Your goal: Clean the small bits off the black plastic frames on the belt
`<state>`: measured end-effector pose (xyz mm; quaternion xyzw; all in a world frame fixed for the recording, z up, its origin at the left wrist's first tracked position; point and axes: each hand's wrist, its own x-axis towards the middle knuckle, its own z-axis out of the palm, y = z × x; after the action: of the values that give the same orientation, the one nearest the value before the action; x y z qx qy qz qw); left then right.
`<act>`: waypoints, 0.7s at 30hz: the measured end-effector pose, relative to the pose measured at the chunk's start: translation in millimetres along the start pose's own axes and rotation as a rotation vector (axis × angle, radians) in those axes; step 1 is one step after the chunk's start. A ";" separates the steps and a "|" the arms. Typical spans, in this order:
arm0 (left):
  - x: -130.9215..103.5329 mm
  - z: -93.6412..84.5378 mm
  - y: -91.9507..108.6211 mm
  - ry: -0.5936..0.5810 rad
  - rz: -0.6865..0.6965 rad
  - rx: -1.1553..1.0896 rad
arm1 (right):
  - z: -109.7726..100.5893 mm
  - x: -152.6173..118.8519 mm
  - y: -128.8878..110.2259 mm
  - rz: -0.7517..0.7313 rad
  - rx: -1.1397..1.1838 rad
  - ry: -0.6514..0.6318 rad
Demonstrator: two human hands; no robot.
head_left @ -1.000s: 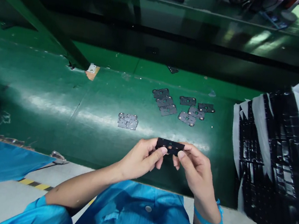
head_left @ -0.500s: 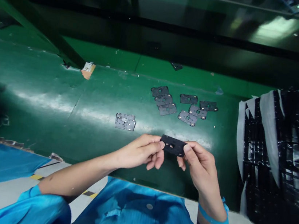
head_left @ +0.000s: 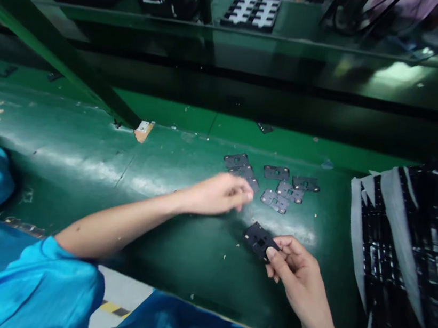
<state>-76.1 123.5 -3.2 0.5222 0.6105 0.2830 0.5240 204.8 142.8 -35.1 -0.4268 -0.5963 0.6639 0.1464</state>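
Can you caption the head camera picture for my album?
A right hand holds a black plate over a green table, the left hand near more plates.

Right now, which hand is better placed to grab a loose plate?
Left, likely: the left hand is by the loose plates with nothing visible in it; the right hand holds a black plate nearer the body.

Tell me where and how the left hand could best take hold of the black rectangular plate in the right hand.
Probably the free end, coming from the left: the black rectangular plate juts that way, while the right hand pinches its opposite end. It looks flat and thin, so thumb above and fingers beneath should suit the left hand.
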 end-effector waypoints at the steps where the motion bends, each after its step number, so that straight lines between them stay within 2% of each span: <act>1: 21.0 -18.1 2.8 0.137 0.039 0.146 | -2.7 0.5 3.4 0.005 0.004 0.017; 2: 44.5 -37.1 5.6 0.240 0.055 0.293 | -5.4 0.9 7.4 0.008 0.005 0.030; 4: 94.3 -74.7 11.1 0.415 0.000 0.595 | -10.8 1.3 16.2 0.016 -0.002 0.035; 6: 139.9 -108.2 15.1 0.495 -0.081 0.767 | -15.7 0.5 25.0 0.025 -0.012 0.018; 9: 186.6 -146.9 15.6 0.487 -0.151 0.819 | -21.8 -2.7 35.5 0.040 -0.005 0.018; 12: 206.8 -172.8 9.1 0.414 -0.219 0.833 | -26.0 -5.6 41.1 0.068 0.028 0.055; 14: 211.9 -182.7 4.2 0.368 -0.232 0.839 | -27.6 -5.4 42.4 0.085 0.059 0.064; 16: 215.9 -184.6 2.5 0.326 -0.204 0.846 | -28.6 -3.4 42.4 0.098 0.090 0.062; 18: 222.4 -176.8 5.8 0.277 -0.132 0.850 | -29.1 -0.6 41.7 0.108 0.123 0.059; 21: 238.0 -149.4 17.4 0.184 0.020 0.842 | -29.4 1.8 40.4 0.110 0.160 0.071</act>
<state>-187.5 381.1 -26.2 0.6691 0.7117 0.0597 0.2056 238.3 153.7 -70.6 -0.4689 -0.5115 0.7010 0.1645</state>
